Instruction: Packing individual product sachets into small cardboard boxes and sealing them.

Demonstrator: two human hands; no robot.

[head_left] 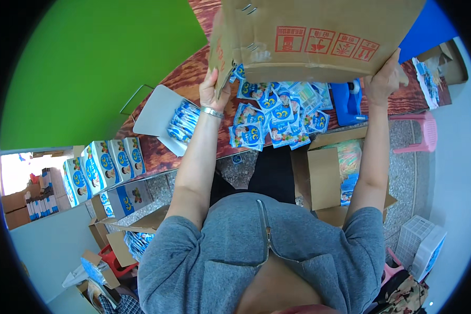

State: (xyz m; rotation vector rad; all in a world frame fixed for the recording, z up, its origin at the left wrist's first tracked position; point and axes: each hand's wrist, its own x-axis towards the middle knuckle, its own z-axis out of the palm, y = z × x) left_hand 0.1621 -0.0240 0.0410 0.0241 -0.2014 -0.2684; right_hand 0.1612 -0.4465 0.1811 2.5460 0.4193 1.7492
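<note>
A big brown cardboard box [319, 23] with red printed marks is held up and tilted over the table between my two hands. My left hand [214, 93], with a metal band at its wrist, grips the box's lower left edge. On the other side, my right hand [383, 83] grasps the lower right corner. Beneath the box lies a loose heap of blue and white packets [282, 115] on the table. The inside of the box is hidden from me. Left of the heap, a small white carton [159, 112] lies with its flap up and similar packets in it.
A blue tape dispenser [345, 107] stands right of the heap on the red-brown table [159, 152]. Several small printed boxes [102, 167] line the table's left end. An open carton [324, 178] sits below the front edge, near a pink stool [426, 131]. A green panel [99, 68] rises at far left.
</note>
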